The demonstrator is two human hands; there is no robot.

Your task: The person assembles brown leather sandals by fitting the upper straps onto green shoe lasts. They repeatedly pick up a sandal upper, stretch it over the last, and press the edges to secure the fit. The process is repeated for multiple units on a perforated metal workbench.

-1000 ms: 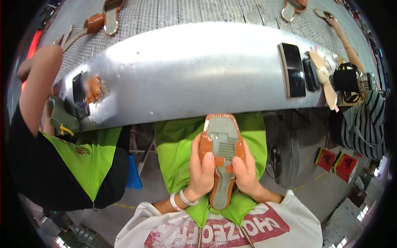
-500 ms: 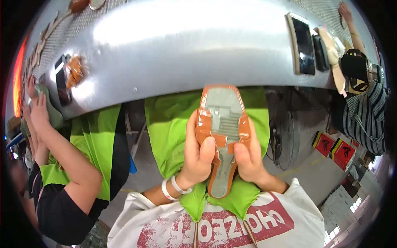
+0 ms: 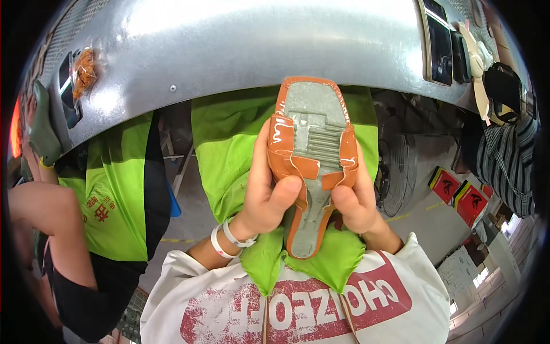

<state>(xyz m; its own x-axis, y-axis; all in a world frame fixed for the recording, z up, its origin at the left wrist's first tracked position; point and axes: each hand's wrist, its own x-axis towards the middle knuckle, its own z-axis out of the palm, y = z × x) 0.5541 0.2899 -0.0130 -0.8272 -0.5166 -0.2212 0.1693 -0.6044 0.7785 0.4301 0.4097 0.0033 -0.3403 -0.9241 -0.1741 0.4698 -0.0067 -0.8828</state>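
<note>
An orange-brown sandal (image 3: 321, 140) with its grey underside facing me hangs over my lap, its broad toe end pointing away and its narrow heel end toward me. My left hand (image 3: 263, 200) grips its left edge, thumb on the folded brown strap end and fingers behind. On the opposite edge, my right hand (image 3: 358, 206) holds it the same way. The fingers behind the sandal are mostly hidden. White bands (image 3: 223, 241) circle my left wrist. Loose flaps of the strap fold over the grey sole near its middle.
Beyond the sandal runs a shiny metal table (image 3: 240, 51). Phones lie on it at the right (image 3: 438, 43) and left (image 3: 69, 94), beside a bagged orange item (image 3: 84, 71). A co-worker's arm (image 3: 43, 200) is at left. A fan (image 3: 398, 166) and red boxes (image 3: 467, 198) stand below.
Both hands have lifted the sandal up and slightly away from me, so its toe now overlaps the table edge. The co-worker at left has shifted their arms.
</note>
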